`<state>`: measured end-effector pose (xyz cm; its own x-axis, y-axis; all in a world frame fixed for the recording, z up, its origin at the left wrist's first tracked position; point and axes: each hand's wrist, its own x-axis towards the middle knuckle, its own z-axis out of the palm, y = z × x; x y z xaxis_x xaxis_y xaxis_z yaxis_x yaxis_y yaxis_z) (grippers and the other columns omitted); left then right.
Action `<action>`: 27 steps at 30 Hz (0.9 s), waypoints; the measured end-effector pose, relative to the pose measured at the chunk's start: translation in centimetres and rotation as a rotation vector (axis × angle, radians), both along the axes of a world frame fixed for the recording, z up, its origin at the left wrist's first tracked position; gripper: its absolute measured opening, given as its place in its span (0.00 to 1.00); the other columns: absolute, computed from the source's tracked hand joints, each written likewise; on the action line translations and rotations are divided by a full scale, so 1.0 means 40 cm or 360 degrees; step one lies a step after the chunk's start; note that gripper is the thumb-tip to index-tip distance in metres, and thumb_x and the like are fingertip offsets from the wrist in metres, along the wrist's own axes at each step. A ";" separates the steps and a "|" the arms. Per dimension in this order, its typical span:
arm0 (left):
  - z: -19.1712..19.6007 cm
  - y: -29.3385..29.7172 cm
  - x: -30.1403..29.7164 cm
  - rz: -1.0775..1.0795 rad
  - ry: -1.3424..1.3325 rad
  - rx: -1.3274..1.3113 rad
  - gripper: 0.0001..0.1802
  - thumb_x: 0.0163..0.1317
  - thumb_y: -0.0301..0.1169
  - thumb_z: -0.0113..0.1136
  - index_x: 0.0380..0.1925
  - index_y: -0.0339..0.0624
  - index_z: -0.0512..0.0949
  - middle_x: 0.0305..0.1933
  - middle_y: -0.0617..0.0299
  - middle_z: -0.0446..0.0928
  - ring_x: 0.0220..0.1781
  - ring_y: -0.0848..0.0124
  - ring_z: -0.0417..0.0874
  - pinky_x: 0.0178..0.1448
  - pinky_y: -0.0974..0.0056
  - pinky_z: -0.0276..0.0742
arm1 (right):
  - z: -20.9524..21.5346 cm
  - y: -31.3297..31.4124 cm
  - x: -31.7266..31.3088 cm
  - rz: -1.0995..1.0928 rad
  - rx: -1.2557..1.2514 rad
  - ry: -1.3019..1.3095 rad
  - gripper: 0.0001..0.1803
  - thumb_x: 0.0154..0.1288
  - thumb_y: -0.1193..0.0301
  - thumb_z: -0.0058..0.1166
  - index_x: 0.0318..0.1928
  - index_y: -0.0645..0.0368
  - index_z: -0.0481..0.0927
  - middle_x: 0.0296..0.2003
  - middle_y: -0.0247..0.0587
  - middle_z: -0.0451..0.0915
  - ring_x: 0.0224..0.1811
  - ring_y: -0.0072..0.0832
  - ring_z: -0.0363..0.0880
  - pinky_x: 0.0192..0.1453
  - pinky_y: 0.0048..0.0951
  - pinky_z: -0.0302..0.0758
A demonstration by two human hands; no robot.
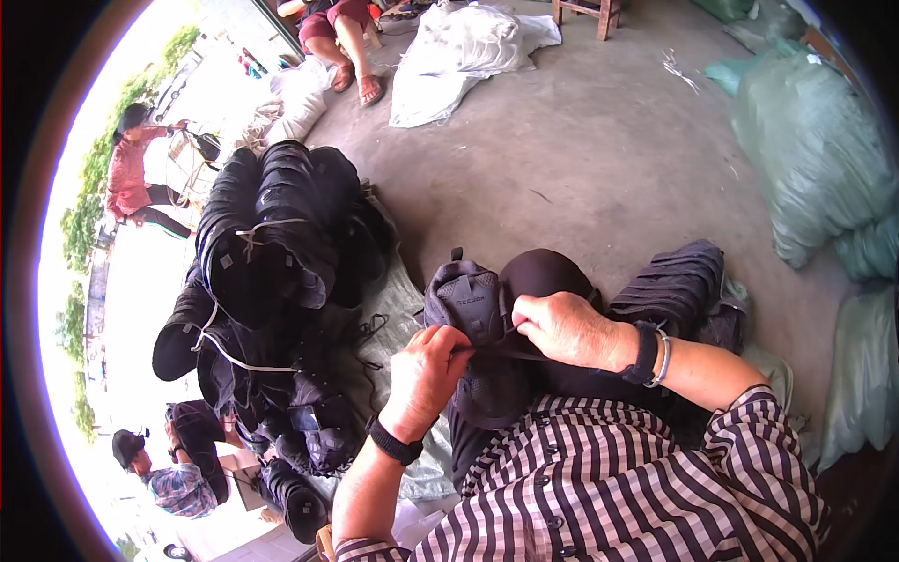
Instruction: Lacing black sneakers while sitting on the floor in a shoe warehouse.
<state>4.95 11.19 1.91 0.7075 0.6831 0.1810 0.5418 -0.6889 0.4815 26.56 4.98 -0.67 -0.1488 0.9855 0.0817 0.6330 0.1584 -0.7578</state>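
Observation:
A dark grey shoe upper [462, 298] lies over my lap, its padded tongue and pull loop facing up and its rounded toe nearer my body. My left hand [426, 375] is closed at the shoe's left side, thumb and fingers pinched together. Across the shoe's opening my right hand [573, 330] is also closed in a pinch. A thin dark strip that looks like a shoelace [510, 354] runs between the two hands. Its ends are hidden by my fingers.
Left of me, black shoe pieces [267, 272] are stacked and tied with white cord. More dark pieces [670, 286] lie to my right. Green plastic sacks [810, 150] stand far right, and a white sack [459, 56] lies ahead. Other people sit or stand beyond.

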 end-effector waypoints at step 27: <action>-0.132 -0.051 -0.074 0.0911 -0.0670 -0.0535 0.06 0.68 0.29 0.45 0.39 0.39 0.68 0.27 0.61 0.72 0.27 0.74 0.70 0.33 0.67 0.68 | -0.025 0.019 -0.051 0.0019 0.0115 -0.0112 0.06 0.58 0.71 0.52 0.28 0.60 0.73 0.21 0.47 0.77 0.27 0.44 0.80 0.31 0.39 0.76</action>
<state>1.98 9.17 -3.38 0.1471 0.9863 0.0745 0.4943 -0.1385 0.8582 24.54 5.75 -1.69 -0.1686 0.9754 0.1417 0.6818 0.2192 -0.6979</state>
